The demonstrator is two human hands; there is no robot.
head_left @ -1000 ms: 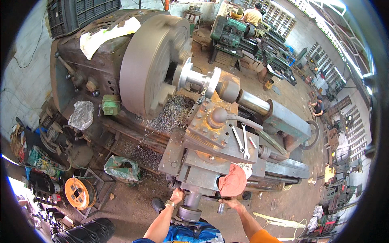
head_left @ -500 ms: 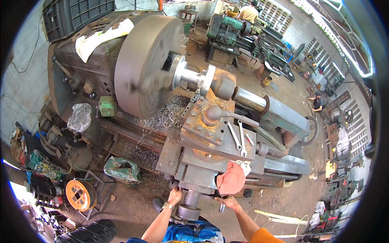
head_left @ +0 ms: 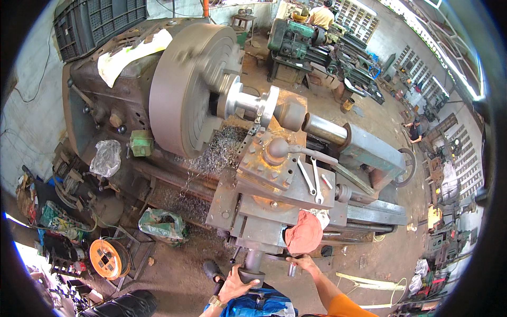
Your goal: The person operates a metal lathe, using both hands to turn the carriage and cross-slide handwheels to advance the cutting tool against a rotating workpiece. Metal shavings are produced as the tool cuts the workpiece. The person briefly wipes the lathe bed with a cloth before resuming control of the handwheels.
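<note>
Handwheel (head_left: 252, 274) on the near face of a large lathe's carriage (head_left: 274, 201) sits at the bottom centre of the scene, and the person's left hand (head_left: 235, 288) closes around its dark rim from below, fingers curled over the edge, a watch on that wrist. Just to the right, the right hand (head_left: 303, 262) pinches a small crank handle (head_left: 291, 269) that juts from the carriage apron, fingertips closed on it, the orange-sleeved forearm running off to the lower right. An orange cap (head_left: 305, 234) rests on the carriage just above that hand. Farther in, two wrenches (head_left: 311, 179) lie side by side on the flat top of the carriage, beside the rusty tool post (head_left: 266, 158). Beyond the post, a bright metal workpiece (head_left: 251, 103) is held in the big round chuck (head_left: 187, 90), whose face is blurred, and a heap of curled steel swarf (head_left: 222, 150) lies on the bed beneath it. To the right, the tailstock (head_left: 364, 148) points its barrel at the workpiece. On the oily floor to the left lie a green plastic bag (head_left: 161, 224) and an orange cable reel (head_left: 108, 259), well apart from the hands. At the far end of the workshop another person (head_left: 320, 16) in a yellow shirt stands among green machines
</note>
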